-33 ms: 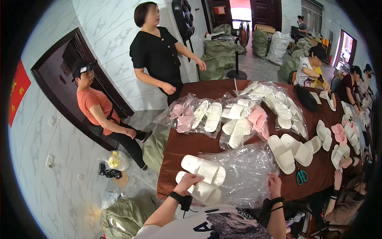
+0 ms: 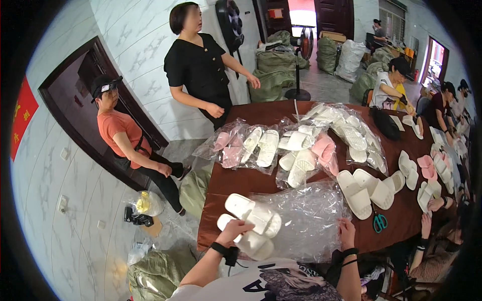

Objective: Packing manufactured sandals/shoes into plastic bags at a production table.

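Far to your left, a person in an orange top [image 2: 118,131] leans by a dark doorway [image 2: 80,100], and a person in a black top [image 2: 198,65] stands at the far left corner of the table [image 2: 241,183].

Your left hand [image 2: 235,230] sits at the near left edge of the table, fingers curled down on a pair of white slippers [image 2: 251,220] stacked there. The hand is clamped on the near slipper, at its left end. The pair lies at the open left end of a clear plastic bag [image 2: 306,220], which spreads flat and crinkled across the near edge of the table to the right.

Your right hand [image 2: 346,231] rests on the right part of that bag, fingers closed on the plastic and pinning it to the table.

Just beyond the bag, further right, two more white slippers [image 2: 364,190] lie loose side by side, and green-handled scissors [image 2: 379,220] lie near them at the table edge. Across the middle of the table, bagged slippers [image 2: 281,148] in white and pink lie in a row, with a larger bagged heap [image 2: 351,130] further back.

On the far right, loose pink slippers [image 2: 427,167] and white ones lie along the table, where other people [image 2: 391,85] sit working.
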`<action>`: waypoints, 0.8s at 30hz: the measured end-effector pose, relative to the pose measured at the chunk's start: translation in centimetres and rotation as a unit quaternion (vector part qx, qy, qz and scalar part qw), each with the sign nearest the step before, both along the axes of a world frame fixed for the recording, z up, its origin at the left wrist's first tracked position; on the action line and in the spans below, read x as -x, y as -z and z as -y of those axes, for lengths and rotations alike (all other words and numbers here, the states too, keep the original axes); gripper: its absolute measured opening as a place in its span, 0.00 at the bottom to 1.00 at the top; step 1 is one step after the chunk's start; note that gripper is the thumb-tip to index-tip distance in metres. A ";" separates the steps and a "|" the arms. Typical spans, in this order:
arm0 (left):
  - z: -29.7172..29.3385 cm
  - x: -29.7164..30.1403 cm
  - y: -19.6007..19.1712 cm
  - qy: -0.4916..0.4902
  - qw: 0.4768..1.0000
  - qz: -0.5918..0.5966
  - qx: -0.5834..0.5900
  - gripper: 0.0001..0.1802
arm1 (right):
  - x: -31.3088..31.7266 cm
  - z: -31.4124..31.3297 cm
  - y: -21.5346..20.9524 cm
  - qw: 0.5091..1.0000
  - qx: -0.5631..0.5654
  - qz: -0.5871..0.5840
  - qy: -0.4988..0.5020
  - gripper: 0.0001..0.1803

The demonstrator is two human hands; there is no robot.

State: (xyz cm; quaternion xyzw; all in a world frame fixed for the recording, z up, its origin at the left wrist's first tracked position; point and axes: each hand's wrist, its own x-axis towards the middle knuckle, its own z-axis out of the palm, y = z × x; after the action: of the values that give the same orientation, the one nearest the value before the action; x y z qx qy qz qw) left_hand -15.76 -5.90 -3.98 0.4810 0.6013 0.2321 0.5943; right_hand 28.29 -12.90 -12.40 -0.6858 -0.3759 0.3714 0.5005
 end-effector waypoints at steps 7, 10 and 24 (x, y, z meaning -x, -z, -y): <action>-3.2 6.6 -6.3 -0.037 0.967 -0.209 -0.138 0.17 | -1.0 -0.5 0.5 0.975 0.089 0.198 -0.043 0.12; -5.8 0.3 -10.0 0.017 0.982 -0.119 -0.147 0.16 | -0.9 -0.7 -2.0 0.959 0.106 0.256 -0.066 0.17; -15.1 -46.0 -6.1 0.431 0.887 0.121 -0.111 0.18 | -0.5 2.5 -0.7 0.967 0.086 0.227 -0.073 0.17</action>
State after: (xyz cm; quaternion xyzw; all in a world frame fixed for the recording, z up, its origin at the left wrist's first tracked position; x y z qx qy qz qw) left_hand 30.26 9.21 2.10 0.7240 0.2282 0.0751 0.6467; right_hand 28.78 -15.36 -11.70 -0.7632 -0.4956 0.2727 0.3122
